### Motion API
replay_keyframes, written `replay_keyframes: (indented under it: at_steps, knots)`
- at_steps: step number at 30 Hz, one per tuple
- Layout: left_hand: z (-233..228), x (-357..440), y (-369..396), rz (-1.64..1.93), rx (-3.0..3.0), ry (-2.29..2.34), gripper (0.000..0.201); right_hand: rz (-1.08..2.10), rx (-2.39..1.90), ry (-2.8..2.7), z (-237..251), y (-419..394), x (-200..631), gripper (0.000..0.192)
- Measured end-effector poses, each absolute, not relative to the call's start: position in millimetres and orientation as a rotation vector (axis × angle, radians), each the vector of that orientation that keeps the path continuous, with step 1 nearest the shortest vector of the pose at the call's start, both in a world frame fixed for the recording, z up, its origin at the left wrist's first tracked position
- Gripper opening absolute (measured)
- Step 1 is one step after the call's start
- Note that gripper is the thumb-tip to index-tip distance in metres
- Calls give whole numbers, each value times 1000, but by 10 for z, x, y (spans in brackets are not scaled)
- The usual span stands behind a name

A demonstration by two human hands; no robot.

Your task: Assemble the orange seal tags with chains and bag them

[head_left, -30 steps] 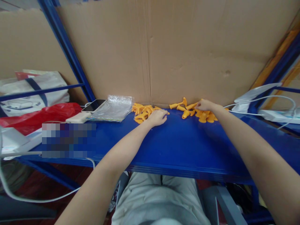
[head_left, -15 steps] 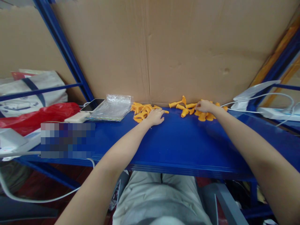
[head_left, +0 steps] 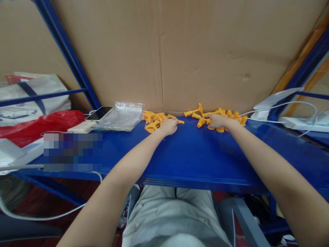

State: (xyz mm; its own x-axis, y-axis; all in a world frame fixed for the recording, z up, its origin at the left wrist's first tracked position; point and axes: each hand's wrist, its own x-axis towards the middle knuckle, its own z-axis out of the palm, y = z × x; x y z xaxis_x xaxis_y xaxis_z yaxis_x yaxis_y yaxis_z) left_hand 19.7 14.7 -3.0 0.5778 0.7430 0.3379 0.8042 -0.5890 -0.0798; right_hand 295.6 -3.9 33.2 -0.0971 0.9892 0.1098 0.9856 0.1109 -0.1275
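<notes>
My left hand (head_left: 169,127) lies at the right side of a pile of orange branched plastic pieces (head_left: 152,117), some with thin metal chains. Its fingers are curled down over an orange plastic piece, whose end pokes out to the right. My right hand (head_left: 218,121) reaches among more orange plastic pieces, its fingers closed on one at the left of a cluster of flared pieces (head_left: 240,119). The fingertips are partly hidden. Just left of them lie several loose orange pieces (head_left: 197,113), near the cardboard.
The blue tabletop (head_left: 190,154) ends at a cardboard wall (head_left: 205,51). On the left are clear plastic bags (head_left: 125,116), a phone (head_left: 99,113), a white block (head_left: 81,127) and a red plastic bag (head_left: 48,127). White cables (head_left: 272,120) run at the right.
My right hand has shifted left and down from the flared cluster toward the loose orange pieces. My left hand stays by its pile, its fingers more curled and thumb drawn in.
</notes>
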Motion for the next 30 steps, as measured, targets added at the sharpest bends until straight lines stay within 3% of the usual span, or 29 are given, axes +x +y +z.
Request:
replay_keyframes:
  at_steps: [3, 8, 13, 17, 23, 27, 30]
  knots:
    - [-34, 201, 149, -444, -2591, -1315, 30, -187, -1894, -2291, 240, -129, 2849, 63]
    - [-21, 225, 149, -687, -2641, -1414, 39, -473, -1801, -2476, 98, -229, 2687, 53]
    - [-29, 233, 188, -957, -2650, -1414, 31, -702, -1613, -2493, 42, -258, 2631, 40]
    - [-46, 225, 210, -1113, -2663, -1327, 32, -713, -1533, -2472, 63, -270, 2617, 31]
    - [-53, 268, 264, -1247, -2824, -1181, 26, -687, -1324, -2460, 112, -328, 2498, 35]
    - [-23, 331, 219, -1278, -3023, -1371, 18, -647, -1277, -2479, 120, -375, 2405, 38]
    - [37, 345, 144, -1338, -3243, -1556, 27, -605, -1280, -2469, 100, -379, 2381, 37]
